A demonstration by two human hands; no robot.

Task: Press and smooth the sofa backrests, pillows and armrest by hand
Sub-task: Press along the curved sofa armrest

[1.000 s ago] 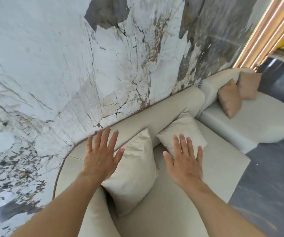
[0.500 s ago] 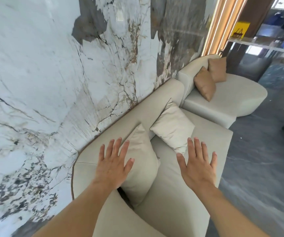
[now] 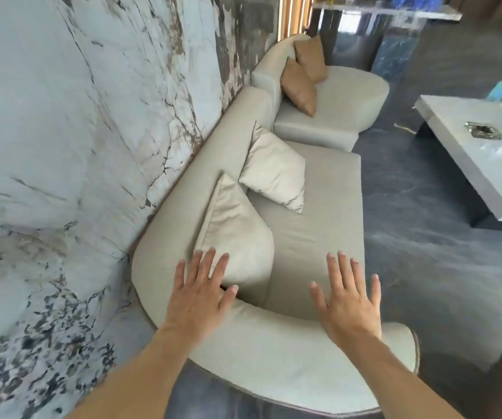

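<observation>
A cream sofa runs along the marble wall, its backrest (image 3: pixel 213 152) against the wall and its curved armrest (image 3: pixel 274 349) nearest me. Two cream pillows lean on the backrest: a near pillow (image 3: pixel 237 231) and a far pillow (image 3: pixel 274 170). My left hand (image 3: pixel 198 294) is flat with fingers spread over the armrest's inner edge, fingertips at the near pillow's lower corner. My right hand (image 3: pixel 349 300) is also flat and spread, above the armrest and the seat (image 3: pixel 319 207). Whether either palm touches the fabric is unclear.
A second cream sofa section (image 3: pixel 343 101) with two tan pillows (image 3: pixel 301 83) stands farther along the wall. A low white table (image 3: pixel 470 152) with small objects is at the right on the dark floor (image 3: pixel 410 237). The marble wall (image 3: pixel 62 146) fills the left.
The view has pulled back and swung right. Both hands have moved from over the pillows and seat back toward me, now over the armrest.
</observation>
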